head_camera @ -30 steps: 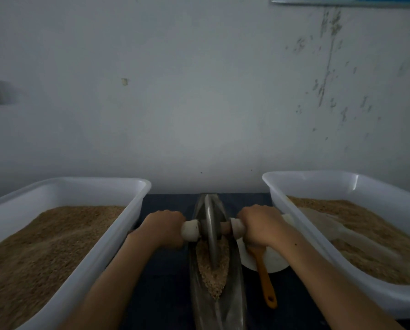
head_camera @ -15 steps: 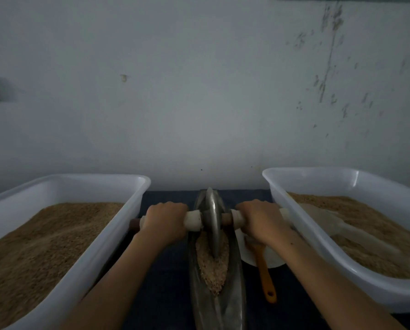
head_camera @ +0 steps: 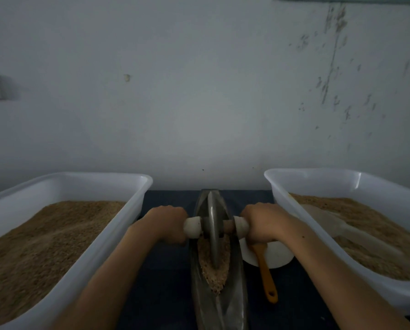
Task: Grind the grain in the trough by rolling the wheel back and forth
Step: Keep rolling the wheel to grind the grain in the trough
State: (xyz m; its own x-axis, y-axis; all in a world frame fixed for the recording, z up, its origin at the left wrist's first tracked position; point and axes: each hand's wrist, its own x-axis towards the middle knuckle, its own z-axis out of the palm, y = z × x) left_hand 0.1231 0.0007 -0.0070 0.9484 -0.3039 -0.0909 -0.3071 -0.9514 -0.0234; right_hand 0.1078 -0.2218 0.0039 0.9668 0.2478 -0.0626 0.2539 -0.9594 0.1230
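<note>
A narrow boat-shaped metal trough (head_camera: 219, 303) runs away from me on the dark tabletop, holding a patch of brown grain (head_camera: 213, 267). A grey metal wheel (head_camera: 214, 225) stands on edge in the trough, over the far part of the grain. An axle with white collars sticks out on both sides. My left hand (head_camera: 167, 225) grips the left handle of the axle. My right hand (head_camera: 263, 222) grips the right handle. Both fists hide the handle ends.
A white tub (head_camera: 118, 225) full of brown grain stands at the left. Another white tub (head_camera: 280, 186) with grain and a pale scoop stands at the right. A white dish (head_camera: 277, 257) with an orange-handled brush (head_camera: 267, 279) lies right of the trough. A wall closes the back.
The wheel rolled away from me toward the trough's far end, then came slightly back toward me. Both hands kept their grip on the axle throughout.
</note>
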